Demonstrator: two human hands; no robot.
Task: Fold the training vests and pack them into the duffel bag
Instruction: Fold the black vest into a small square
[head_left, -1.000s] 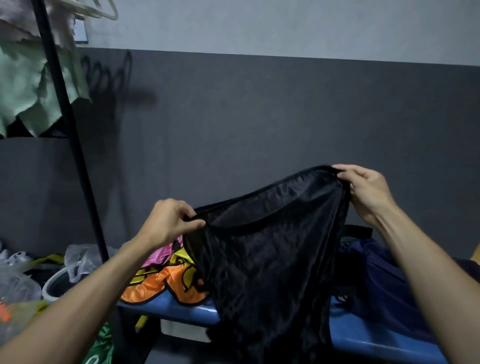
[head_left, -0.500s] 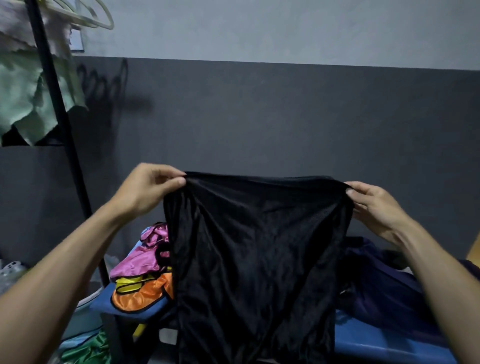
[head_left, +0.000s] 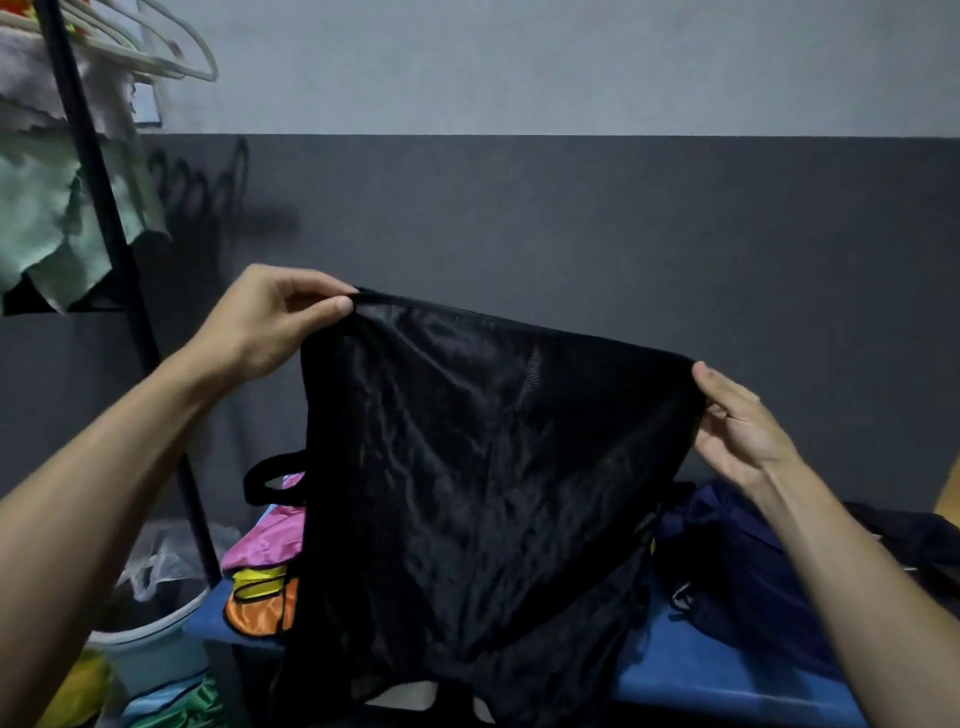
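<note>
A black training vest (head_left: 483, 467) hangs spread in the air in front of a two-tone grey wall (head_left: 571, 208), held up by its top hem and tilted, the left corner higher than the right. Its lower part drapes down over a blue table (head_left: 701, 670). To the right of the vest, a dark navy duffel bag (head_left: 737, 566) lies on the table, just beside the hanging cloth. To the left of the vest sits a stack of folded vests (head_left: 265, 577), pink on top, yellow beneath, orange lowest, with a black strap loop above it. Further left of the vest stands a black rack pole (head_left: 130, 312) with pale green cloth (head_left: 47, 228) and white hangers (head_left: 156, 57) at its top. The left hand (head_left: 265, 327) pinches the vest's upper left corner, thumb below the hem and curled fingers above. The right hand (head_left: 737, 431) holds the upper right corner; its fingers are bent against the hem edge, the cloth passing just inside the fingertips.
</note>
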